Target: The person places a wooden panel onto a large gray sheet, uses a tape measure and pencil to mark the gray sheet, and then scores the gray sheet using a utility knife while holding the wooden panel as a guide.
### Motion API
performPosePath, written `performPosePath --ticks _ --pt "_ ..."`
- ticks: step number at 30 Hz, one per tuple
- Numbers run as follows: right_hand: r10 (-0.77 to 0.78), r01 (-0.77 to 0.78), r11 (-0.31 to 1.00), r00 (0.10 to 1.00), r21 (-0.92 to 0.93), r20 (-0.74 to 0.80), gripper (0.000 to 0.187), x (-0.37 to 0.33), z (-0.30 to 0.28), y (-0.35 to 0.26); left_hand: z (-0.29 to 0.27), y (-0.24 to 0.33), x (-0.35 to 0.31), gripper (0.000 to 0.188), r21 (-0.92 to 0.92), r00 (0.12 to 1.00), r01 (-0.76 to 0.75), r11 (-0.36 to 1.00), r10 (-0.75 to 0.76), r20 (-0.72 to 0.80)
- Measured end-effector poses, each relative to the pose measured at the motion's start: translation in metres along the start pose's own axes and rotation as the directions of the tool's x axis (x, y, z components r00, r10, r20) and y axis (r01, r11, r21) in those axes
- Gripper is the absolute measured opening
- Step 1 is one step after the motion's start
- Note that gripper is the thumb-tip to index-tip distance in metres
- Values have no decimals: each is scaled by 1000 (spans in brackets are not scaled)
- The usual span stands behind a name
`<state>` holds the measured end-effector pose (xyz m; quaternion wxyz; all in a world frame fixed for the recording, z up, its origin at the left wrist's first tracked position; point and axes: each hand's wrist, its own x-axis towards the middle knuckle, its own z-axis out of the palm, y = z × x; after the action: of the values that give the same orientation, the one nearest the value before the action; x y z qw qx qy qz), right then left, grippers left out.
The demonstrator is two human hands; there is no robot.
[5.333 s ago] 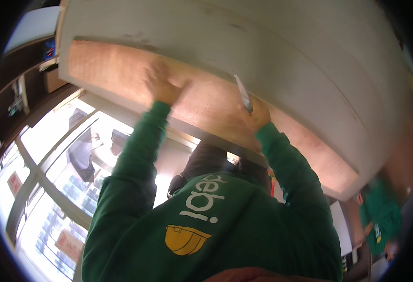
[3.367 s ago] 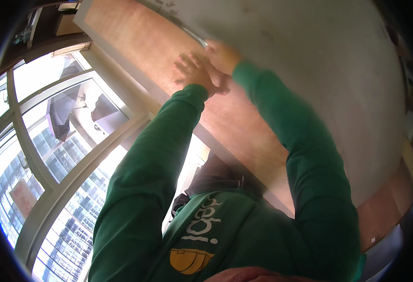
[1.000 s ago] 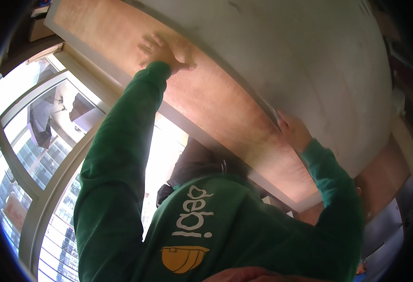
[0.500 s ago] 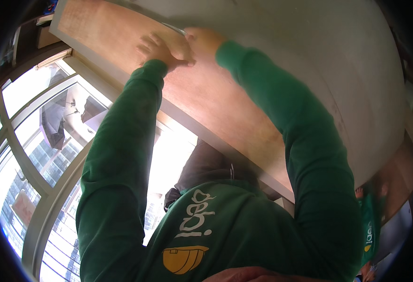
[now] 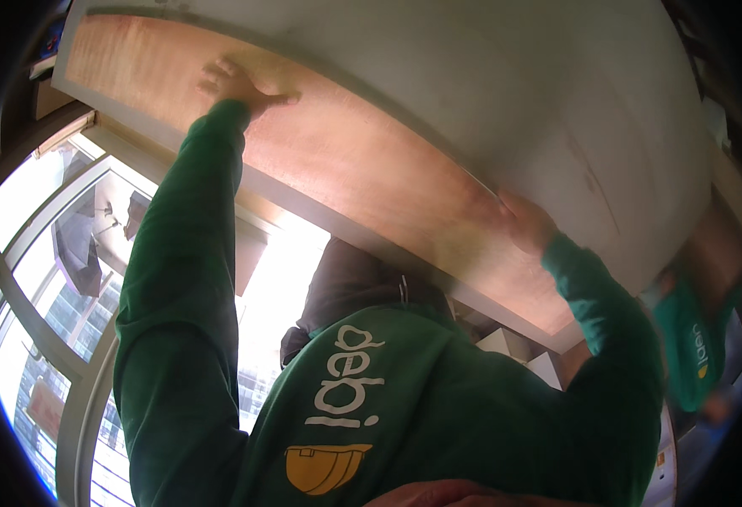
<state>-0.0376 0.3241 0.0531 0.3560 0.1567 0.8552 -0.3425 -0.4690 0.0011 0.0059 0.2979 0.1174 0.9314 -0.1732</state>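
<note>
A long tan panel (image 5: 371, 169) with a slight sheen stretches diagonally across the work surface, curved by the lens. My left hand (image 5: 240, 87) lies on its far left part, fingers spread and thumb stretched out. Further right and nearer to me, my right hand (image 5: 527, 224) is closed at the panel's far edge, where tan meets grey. From its fingers sticks the tip of a thin tool, hard to make out; the rest is hidden by the hand and blur. Beyond that edge spreads a broad grey sheet or surface (image 5: 506, 93).
A pale border (image 5: 286, 203) runs along the panel's near side. White boxes (image 5: 506, 345) stand below its right end. Windows with white frames (image 5: 41, 313) and dark hanging shapes (image 5: 84, 237) are at left. Another person in a green top (image 5: 687, 338) is at the right.
My right hand has swept right and toward me along the panel's edge, away from my left hand. The left hand appears slightly further left. The other person at right has shifted.
</note>
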Motion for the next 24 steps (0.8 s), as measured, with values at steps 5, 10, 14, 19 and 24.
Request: performPosePath --ticks 5,10,14,19,24 --pt "120 -91 963 988 254 -101 45 -64 -3 37 12 -2 9 159 -6 999 31 1000 -31 -38" --pt "109 110 854 918 508 -381 49 -35 62 -20 17 3 15 156 -10 999 19 1000 -19 -40" --pt "280 -91 781 935 618 -216 46 -24 84 -42 25 -6 26 156 -28 999 -3 1000 2 -40" --pt "293 50 643 906 764 -306 40 -18 113 -20 22 4 11 155 -107 999 17 994 -21 -30" --pt "257 179 666 857 724 -447 30 -24 122 -5 54 21 -30 138 -47 892 -208 977 170 -419"
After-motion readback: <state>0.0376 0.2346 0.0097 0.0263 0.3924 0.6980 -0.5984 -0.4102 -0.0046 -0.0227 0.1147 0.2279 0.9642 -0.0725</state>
